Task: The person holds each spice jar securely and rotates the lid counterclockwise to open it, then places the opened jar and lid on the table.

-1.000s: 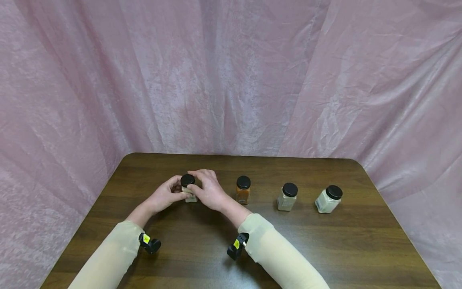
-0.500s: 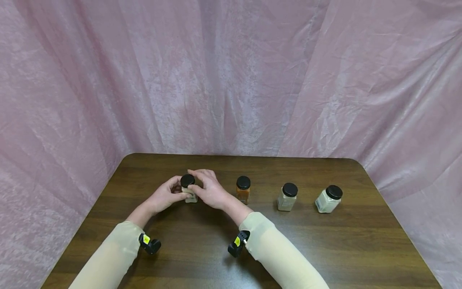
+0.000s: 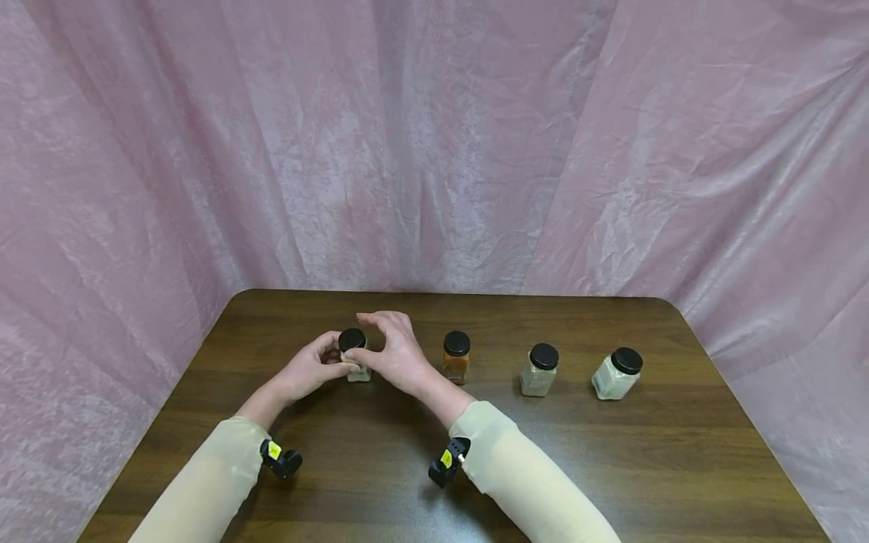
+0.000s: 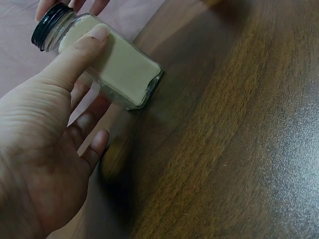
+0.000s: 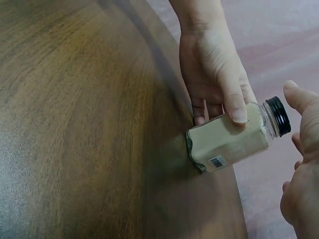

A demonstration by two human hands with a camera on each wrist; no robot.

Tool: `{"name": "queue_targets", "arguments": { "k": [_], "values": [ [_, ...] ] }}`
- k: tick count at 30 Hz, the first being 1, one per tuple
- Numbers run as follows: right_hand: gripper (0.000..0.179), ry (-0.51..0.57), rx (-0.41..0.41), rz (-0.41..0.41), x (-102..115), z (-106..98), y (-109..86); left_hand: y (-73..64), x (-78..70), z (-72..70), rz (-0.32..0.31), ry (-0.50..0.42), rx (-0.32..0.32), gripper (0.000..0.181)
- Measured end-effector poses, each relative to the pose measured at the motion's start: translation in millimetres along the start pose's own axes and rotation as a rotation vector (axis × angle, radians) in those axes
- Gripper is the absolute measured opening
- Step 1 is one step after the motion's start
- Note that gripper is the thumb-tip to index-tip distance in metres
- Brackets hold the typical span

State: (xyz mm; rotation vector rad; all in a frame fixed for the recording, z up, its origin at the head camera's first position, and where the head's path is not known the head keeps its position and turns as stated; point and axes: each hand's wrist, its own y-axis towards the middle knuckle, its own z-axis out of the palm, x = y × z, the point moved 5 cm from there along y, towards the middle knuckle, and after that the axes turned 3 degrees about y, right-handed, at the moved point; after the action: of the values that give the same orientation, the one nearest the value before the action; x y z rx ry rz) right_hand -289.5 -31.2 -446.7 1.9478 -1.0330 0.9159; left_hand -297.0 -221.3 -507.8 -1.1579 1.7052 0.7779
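Note:
A square glass spice jar [image 4: 119, 69] of pale beige powder, topped by a black lid [image 5: 279, 117], stands at the left of the table in the head view. My left hand [image 3: 305, 371] grips its body, thumb [image 4: 75, 59] across the near face and fingers behind. Beside the lid, my right hand [image 3: 399, 360] is held with thumb and fingers spread apart. In the right wrist view a gap shows between that hand's thumb and the lid. A barcode is visible low on the jar's side.
To the right stand three more black-lidded jars in a loose row: one with orange-brown spice [image 3: 456, 368], one greyish beige [image 3: 536, 381] and one whitish [image 3: 612, 383]. Behind the brown wooden table [image 3: 577, 467] hangs a pink curtain [image 3: 434, 151].
My right hand's fingers have opened away from the lid, lifting slightly up and back. The left hand keeps its grip, and the jars stay in place.

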Motion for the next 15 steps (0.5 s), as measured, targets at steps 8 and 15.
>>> {"name": "queue_targets", "arguments": {
  "k": [8, 15],
  "values": [
    [0.059, -0.013, -0.071, 0.043, -2, 4, -1.5, -0.7, 0.1, -0.6, 0.006, -0.009, -0.006, 0.045],
    [0.055, -0.048, -0.095, 0.079, -3, 11, -1.9, 0.2, 1.5, -0.9, 0.016, -0.022, 0.000, 0.045]
  ]
}}
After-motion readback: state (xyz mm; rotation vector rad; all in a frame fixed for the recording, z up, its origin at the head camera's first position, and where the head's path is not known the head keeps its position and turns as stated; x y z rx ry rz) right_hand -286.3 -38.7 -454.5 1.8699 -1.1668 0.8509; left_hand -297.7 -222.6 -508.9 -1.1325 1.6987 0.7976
